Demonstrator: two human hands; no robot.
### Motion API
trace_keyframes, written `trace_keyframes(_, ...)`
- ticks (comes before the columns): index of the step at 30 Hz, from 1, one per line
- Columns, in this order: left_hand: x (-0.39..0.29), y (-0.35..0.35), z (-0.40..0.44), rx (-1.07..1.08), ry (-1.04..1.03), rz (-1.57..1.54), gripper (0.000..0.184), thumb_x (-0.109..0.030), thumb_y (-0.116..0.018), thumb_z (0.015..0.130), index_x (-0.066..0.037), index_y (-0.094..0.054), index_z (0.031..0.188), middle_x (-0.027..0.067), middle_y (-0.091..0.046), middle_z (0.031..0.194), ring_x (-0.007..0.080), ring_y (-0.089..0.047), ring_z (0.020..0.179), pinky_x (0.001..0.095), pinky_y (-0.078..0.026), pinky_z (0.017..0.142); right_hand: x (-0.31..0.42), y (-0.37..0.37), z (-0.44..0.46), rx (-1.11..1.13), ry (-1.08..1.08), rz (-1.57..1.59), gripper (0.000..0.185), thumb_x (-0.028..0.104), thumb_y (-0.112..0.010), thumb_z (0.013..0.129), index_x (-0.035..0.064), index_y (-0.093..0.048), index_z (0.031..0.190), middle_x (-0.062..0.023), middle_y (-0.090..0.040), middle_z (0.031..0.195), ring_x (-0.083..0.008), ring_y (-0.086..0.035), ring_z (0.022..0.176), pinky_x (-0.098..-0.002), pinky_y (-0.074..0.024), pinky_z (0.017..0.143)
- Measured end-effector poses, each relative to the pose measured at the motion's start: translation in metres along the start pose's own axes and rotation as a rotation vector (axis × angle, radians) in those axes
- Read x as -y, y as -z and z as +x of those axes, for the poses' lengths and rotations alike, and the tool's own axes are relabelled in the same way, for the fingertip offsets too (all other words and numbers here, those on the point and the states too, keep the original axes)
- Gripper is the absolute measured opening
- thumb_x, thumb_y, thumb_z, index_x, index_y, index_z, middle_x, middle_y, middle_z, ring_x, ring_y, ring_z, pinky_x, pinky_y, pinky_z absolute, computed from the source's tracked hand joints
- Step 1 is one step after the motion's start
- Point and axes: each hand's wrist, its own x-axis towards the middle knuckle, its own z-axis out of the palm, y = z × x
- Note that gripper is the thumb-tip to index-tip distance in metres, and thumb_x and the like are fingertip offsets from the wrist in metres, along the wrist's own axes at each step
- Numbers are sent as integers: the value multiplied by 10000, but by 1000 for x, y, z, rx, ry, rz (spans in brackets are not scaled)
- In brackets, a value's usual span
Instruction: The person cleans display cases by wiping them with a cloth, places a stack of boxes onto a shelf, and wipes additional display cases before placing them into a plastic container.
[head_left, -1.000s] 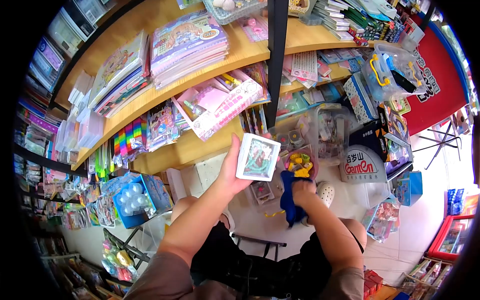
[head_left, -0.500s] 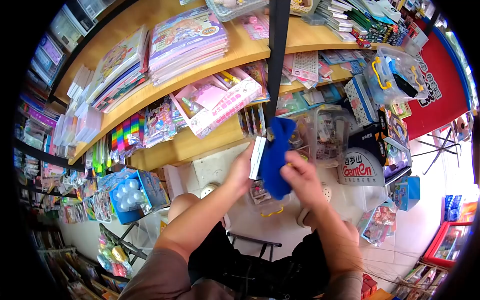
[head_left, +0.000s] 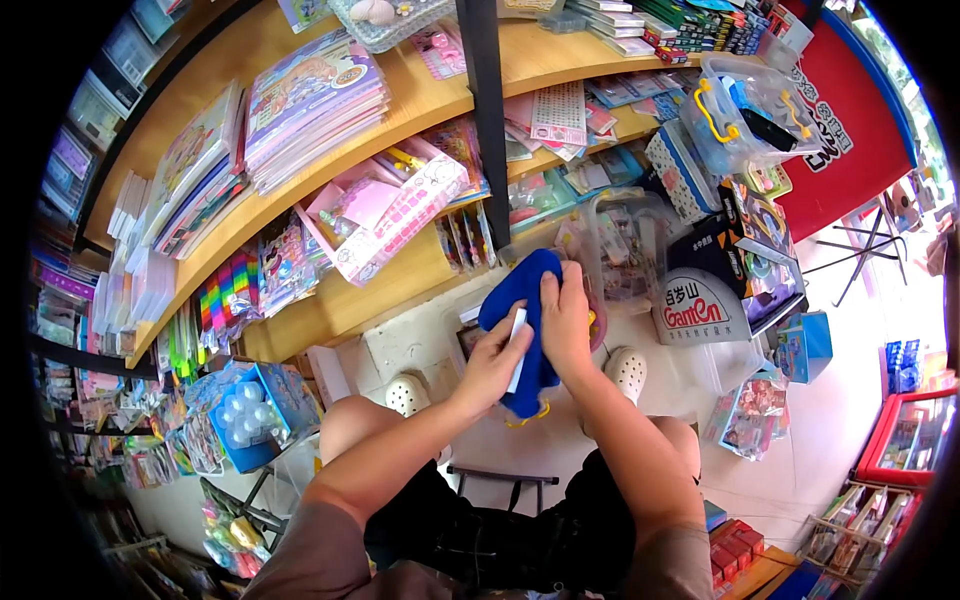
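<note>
In the middle of the head view, my left hand (head_left: 488, 368) is closed on a small flat white box (head_left: 518, 340), its narrow side showing between thumb and cloth. My right hand (head_left: 568, 322) grips a bunched blue cloth (head_left: 508, 290), thumb laid along its upper part. The cloth lies against the white box and behind both hands, and its lower end hangs below my left fingers. What the cloth covers of the box is hidden. Both hands are above the floor, between my knees and the wooden shelf.
A wooden shelf (head_left: 420, 120) carries stacked books (head_left: 315, 105) and a pink box (head_left: 385, 215). A black post (head_left: 484, 130) stands in front of it. To the right are clear plastic bins (head_left: 625, 245) and a grey Ganten carton (head_left: 700, 310). A blue box (head_left: 250, 415) stands at left.
My right hand has brought the cloth against the white box, and the hands are closer together. The box has turned edge-on and moved slightly lower. The view has shifted.
</note>
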Motion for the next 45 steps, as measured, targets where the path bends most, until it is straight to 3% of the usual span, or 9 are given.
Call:
trace_keyframes(3,-17,3,-3,223,-153,-86,763,-186,-688,833,-53,-251,1444,90,-384,1384,158,-370,1254,273,-254,1037,-32,9,15,-53,-55,-45,206,164,-465,932,-20,-466,1023,-228,-580,883,-381,-576,803,-417,-443,728)
trace_keyframes(9,-32,20,4,316,-215,-141,1066,-162,-821,674,-51,-120,1470,157,-280,1459,207,-281,1333,326,-182,1093,-19,27,20,24,-260,565,144,99,-529,920,1,-589,1008,5,-626,823,-41,-535,678,-178,-425,600)
trace_keyframes(13,-29,34,10,272,-305,29,1104,-161,-838,640,-36,-115,1465,162,-291,1450,215,-291,1328,329,-194,1095,24,54,15,210,-221,653,182,106,-594,884,-4,-629,1024,-22,-614,922,-80,-554,814,-225,-447,721)
trace_keyframes(16,-27,38,11,214,-305,131,1106,-146,-841,616,-22,-132,1455,160,-333,1414,218,-309,1314,332,-218,1092,21,47,1,475,271,314,181,118,-630,855,-3,-633,989,-54,-569,987,-137,-532,888,-270,-433,779)
trace_keyframes(28,-49,28,-4,489,-357,142,1275,-120,-884,531,-60,-16,1465,126,-239,1457,203,-227,1355,311,-173,1098,-40,16,1,207,6,-263,185,162,-653,810,2,-639,902,-218,-590,908,-390,-581,847,-422,-459,739)
trace_keyframes(32,-53,40,-3,435,-371,233,1259,-157,-885,537,-56,-41,1465,125,-237,1473,198,-218,1367,321,-182,1103,-39,32,12,220,-31,-52,191,176,-642,830,-4,-638,893,-173,-615,783,-263,-594,688,-338,-460,657)
trace_keyframes(36,-52,48,-1,383,-413,358,1222,-179,-878,551,-54,-78,1466,130,-261,1469,216,-242,1364,333,-200,1102,-10,52,22,199,-141,263,174,143,-619,877,-23,-638,925,16,-593,749,-57,-504,671,-225,-426,601)
trace_keyframes(41,-53,49,1,331,-442,427,1202,-187,-873,546,-61,-108,1465,141,-300,1451,229,-274,1353,338,-220,1097,29,67,12,351,-116,432,147,130,-640,864,8,-646,947,17,-608,879,-57,-544,784,-211,-448,733)
trace_keyframes(45,-48,46,6,309,-376,436,1188,-167,-865,545,-70,-120,1465,142,-318,1439,226,-309,1330,335,-242,1087,45,46,-13,517,382,167,183,103,-713,762,18,-622,897,-72,-557,851,-191,-549,809,-296,-442,728)
